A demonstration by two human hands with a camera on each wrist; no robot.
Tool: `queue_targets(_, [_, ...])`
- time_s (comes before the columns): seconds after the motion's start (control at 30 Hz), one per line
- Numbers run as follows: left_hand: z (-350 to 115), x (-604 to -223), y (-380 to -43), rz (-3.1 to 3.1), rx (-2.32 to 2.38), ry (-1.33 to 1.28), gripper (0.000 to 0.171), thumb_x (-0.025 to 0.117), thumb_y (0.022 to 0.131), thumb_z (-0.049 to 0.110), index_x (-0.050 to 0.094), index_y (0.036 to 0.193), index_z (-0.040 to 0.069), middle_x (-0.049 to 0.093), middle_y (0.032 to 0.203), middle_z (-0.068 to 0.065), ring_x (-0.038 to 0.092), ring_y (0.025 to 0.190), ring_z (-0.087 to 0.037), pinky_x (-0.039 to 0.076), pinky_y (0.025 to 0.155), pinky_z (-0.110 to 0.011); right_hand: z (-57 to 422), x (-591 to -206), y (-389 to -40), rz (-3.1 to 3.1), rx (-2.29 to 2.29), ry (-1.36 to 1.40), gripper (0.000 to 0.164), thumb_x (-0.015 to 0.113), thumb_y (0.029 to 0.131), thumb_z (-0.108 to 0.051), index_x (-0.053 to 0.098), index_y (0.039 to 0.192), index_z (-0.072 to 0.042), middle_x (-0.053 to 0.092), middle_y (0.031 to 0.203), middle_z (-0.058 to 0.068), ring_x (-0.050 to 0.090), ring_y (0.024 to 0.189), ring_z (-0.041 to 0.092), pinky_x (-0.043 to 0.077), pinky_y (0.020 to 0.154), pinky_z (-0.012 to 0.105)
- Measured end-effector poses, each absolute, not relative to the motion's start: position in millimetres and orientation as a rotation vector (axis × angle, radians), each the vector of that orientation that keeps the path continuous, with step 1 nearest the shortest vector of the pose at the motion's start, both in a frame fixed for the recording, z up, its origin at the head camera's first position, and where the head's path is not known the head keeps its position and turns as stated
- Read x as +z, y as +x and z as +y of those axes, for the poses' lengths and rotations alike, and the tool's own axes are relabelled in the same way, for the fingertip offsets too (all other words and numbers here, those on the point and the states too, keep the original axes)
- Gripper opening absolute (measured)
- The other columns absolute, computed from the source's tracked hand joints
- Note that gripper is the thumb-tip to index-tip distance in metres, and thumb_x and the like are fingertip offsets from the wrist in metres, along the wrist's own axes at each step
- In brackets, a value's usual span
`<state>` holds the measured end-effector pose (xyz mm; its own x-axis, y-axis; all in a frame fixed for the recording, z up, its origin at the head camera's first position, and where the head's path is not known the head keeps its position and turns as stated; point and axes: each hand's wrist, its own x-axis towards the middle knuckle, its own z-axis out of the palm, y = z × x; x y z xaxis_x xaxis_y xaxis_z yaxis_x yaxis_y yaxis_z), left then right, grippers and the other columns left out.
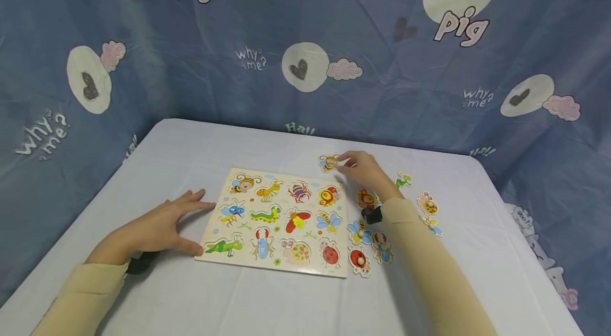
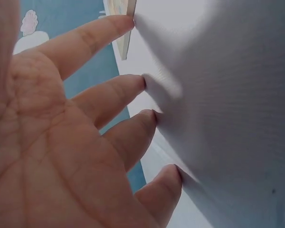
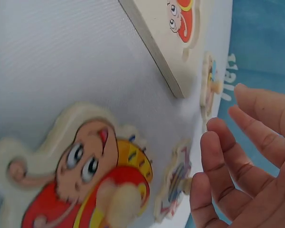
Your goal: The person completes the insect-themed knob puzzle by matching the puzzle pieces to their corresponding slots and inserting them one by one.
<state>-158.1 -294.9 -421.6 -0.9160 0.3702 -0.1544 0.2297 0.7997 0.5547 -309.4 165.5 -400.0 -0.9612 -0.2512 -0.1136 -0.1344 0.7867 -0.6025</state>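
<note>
A wooden peg puzzle board (image 1: 281, 268) with insect pictures lies on the table. My left hand (image 1: 164, 224) is spread at its left side, with thumb and index finger at the board's edge. In the left wrist view, the fingertips (image 2: 168, 175) rest on or just above the cloth. My right hand (image 1: 365, 169) is beyond the board's far right corner, fingertips beside a bee piece (image 1: 328, 163). The right wrist view shows a small gap between the fingers and the bee piece's knob (image 3: 217, 87). A butterfly piece (image 3: 92, 161) and a purple-edged piece (image 3: 175, 185) lie below this hand.
Right of the board lie several loose knobbed pieces, among them a ladybug (image 1: 359, 261), a beetle (image 1: 383, 247), a blue-winged bee (image 1: 359, 231), a snail (image 1: 427, 203) and a green insect (image 1: 403, 179). A blue printed curtain (image 1: 305, 103) hangs behind the white-covered table (image 1: 191, 299).
</note>
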Motion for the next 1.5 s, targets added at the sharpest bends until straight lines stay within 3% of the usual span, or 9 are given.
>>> queue_targets(0.23, [-296, -421, -155, 2.657, 0.874, 0.477, 0.109, 0.103, 0.061, 0.042, 0.057, 0.156, 0.015, 0.024, 0.175, -0.03, 0.012, 0.162, -0.059, 0.009, 0.121, -0.087, 157, -409, -320, 2.817, -0.851, -0.266, 0.038, 0.066, 0.108, -0.029, 0.07, 0.142, -0.013, 0.071, 0.131, 0.02, 0.065, 0.115, 0.034, 0.058, 0.096, 0.045])
queue_targets(0.47, [-296, -421, -152, 2.618, 0.95, 0.498, 0.11, 0.104, 0.059, 0.035, 0.056, 0.156, 0.015, 0.022, 0.176, -0.028, 0.009, 0.163, -0.058, 0.006, 0.122, -0.086, 149, -413, -324, 2.864, -0.833, -0.256, 0.031, 0.068, 0.106, -0.022, 0.075, 0.134, -0.01, 0.072, 0.13, 0.02, 0.065, 0.118, 0.034, 0.056, 0.105, 0.049])
queue_targets(0.73, [-296, -421, -151, 2.632, 0.934, 0.483, 0.11, 0.103, 0.06, 0.037, 0.056, 0.156, 0.016, 0.021, 0.177, -0.027, 0.008, 0.163, -0.058, 0.005, 0.122, -0.086, 140, -415, -330, 2.867, -0.871, -0.176, 0.027, 0.071, 0.105, -0.022, 0.078, 0.128, -0.009, 0.072, 0.126, 0.016, 0.063, 0.111, 0.029, 0.055, 0.101, 0.045])
queue_targets(1.13, [-299, -419, -151, 2.615, 0.956, 0.485, 0.11, 0.103, 0.061, 0.039, 0.055, 0.157, 0.016, 0.02, 0.177, -0.028, 0.006, 0.163, -0.058, 0.003, 0.123, -0.086, 133, -421, -336, 2.836, -0.969, -0.17, 0.023, 0.069, 0.107, -0.02, 0.079, 0.124, -0.01, 0.071, 0.131, 0.019, 0.063, 0.12, 0.033, 0.055, 0.103, 0.048])
queue_targets(1.5, [-301, -420, -151, 2.616, 0.959, 0.479, 0.11, 0.103, 0.06, 0.039, 0.055, 0.157, 0.017, 0.02, 0.177, -0.027, 0.006, 0.164, -0.057, 0.002, 0.123, -0.085, 129, -422, -338, 2.812, -0.936, -0.108, 0.021, 0.066, 0.108, -0.023, 0.074, 0.123, -0.01, 0.067, 0.121, 0.014, 0.058, 0.109, 0.028, 0.051, 0.097, 0.042])
